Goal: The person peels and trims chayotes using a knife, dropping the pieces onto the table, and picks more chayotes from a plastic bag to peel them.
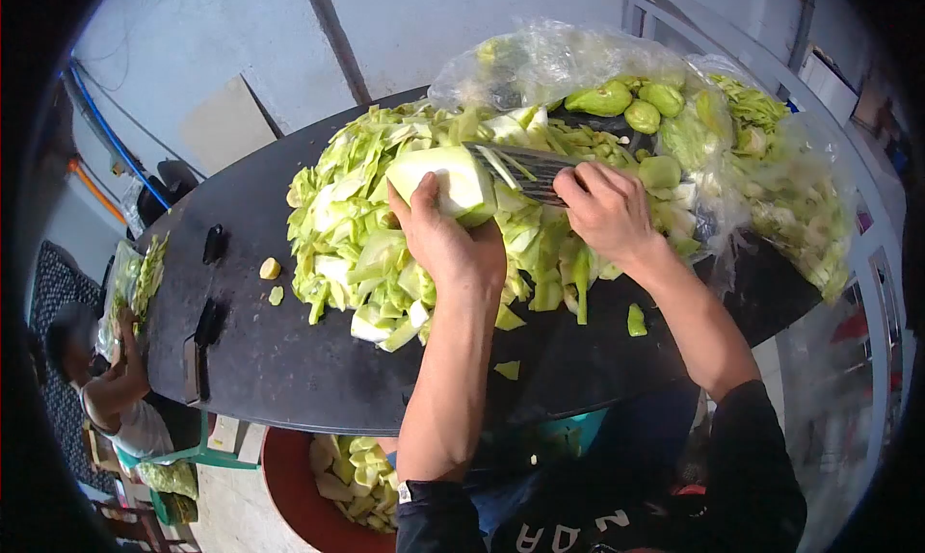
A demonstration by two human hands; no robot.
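My left hand (451,245) is closed round a large, pale green peeled vegetable chunk (445,179), held up over the pile; its exact kind is unclear. In my right hand (609,211) is a knife (551,172), its dark, broad blade pointing left towards the chunk's upper right side. Thin pale green strips cling to the blade. Beneath both hands spreads a heap of green peels and cut pieces (332,216) on the dark table. A small green scrap (637,320) lies below my right forearm.
Whole chayotes (602,98) and clear plastic bags (761,177) of greens stand at the back right. On the left are dark-handled tools (207,322) and a seated person (120,399). A red tub (289,495) holding cut pieces is below the table's front edge.
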